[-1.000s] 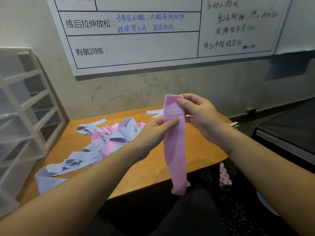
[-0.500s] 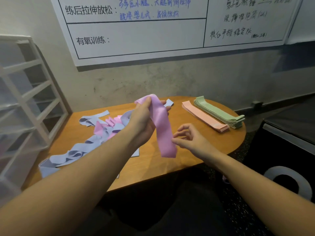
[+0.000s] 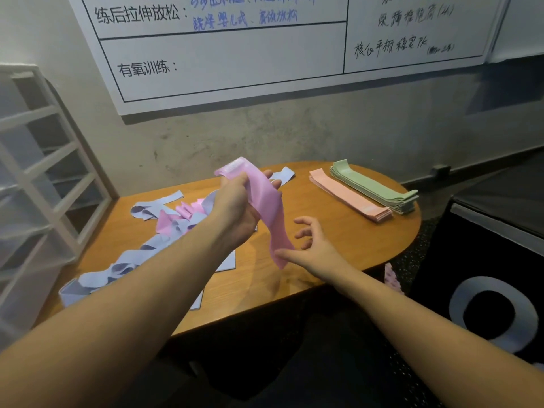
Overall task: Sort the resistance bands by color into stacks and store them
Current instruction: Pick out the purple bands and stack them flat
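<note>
In the centre of the frame, the left hand [image 3: 235, 207] holds a pink band [image 3: 265, 207] in a closed grip; the right hand [image 3: 312, 245] is loosely open just beside its lower end, above the worktop [image 3: 338, 240].

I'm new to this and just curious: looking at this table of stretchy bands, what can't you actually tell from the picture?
- How many bands are in the tangled pile: the left arm covers part of it.
- The counts in the salmon stack and green stack: the layers are too thin to see.
- What the white shelves hold: cut off by the left edge.
- The small patterned thing beneath the table: mostly hidden by its edge.
</note>
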